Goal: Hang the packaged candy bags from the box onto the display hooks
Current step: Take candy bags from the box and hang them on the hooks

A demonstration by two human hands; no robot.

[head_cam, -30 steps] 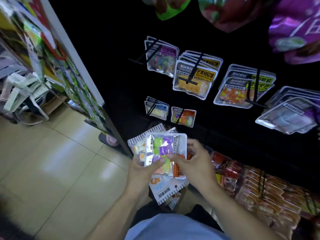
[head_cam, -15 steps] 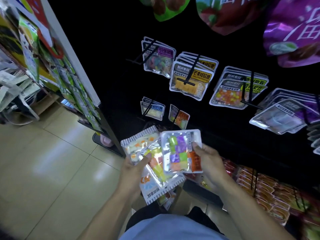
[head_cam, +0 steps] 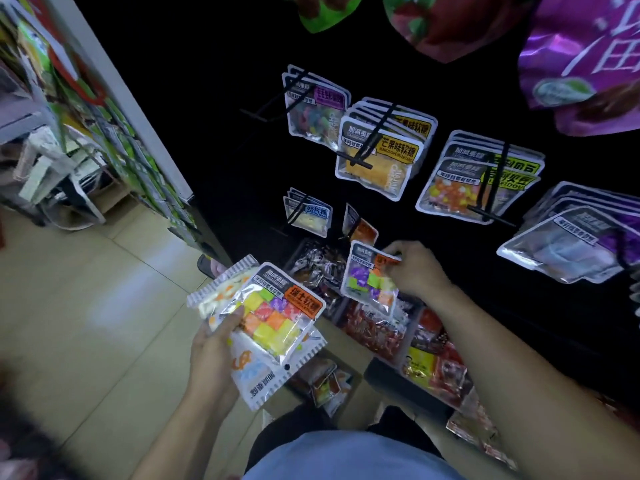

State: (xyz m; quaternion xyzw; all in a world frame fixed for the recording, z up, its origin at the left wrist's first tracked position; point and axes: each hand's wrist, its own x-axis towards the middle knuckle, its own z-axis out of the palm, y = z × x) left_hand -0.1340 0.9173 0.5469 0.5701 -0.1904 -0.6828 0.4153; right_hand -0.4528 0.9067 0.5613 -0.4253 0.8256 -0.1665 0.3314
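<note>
A: Right hand [head_cam: 417, 271] is up at the lower row of hooks, fingers pinching the top edge of a single candy bag [head_cam: 370, 278]. Clear window, purple, green and orange cubes inside, orange label at the corner.

B: And the other hand?

A: Left hand [head_cam: 213, 344] grips a fanned stack of bags [head_cam: 273, 317], thumb curled over the front. The top one shows coloured cubes, and its orange label reads 瑞士软糖. A white bag with a toothed edge sits under it, print upside down.

B: What's on the wall already?

A: A black display panel [head_cam: 225, 116] with hooks. A mango bag [head_cam: 381, 157] carries a yellow label, 芒果味软糖. Left of it hangs a purple-labelled bag [head_cam: 313, 109]; that writing is too blurred to read. Right of it, a green-labelled bag [head_cam: 474, 183] with orange and yellow sweets, its writing unclear too. On the lower row a small bag [head_cam: 308, 216] reads 奶片糖, I think, and an orange bag [head_cam: 360, 226] hangs just above the right hand's bag.

B: The box?

A: A cardboard box [head_cam: 343, 348] sits below the hands, with more packets inside.
</note>
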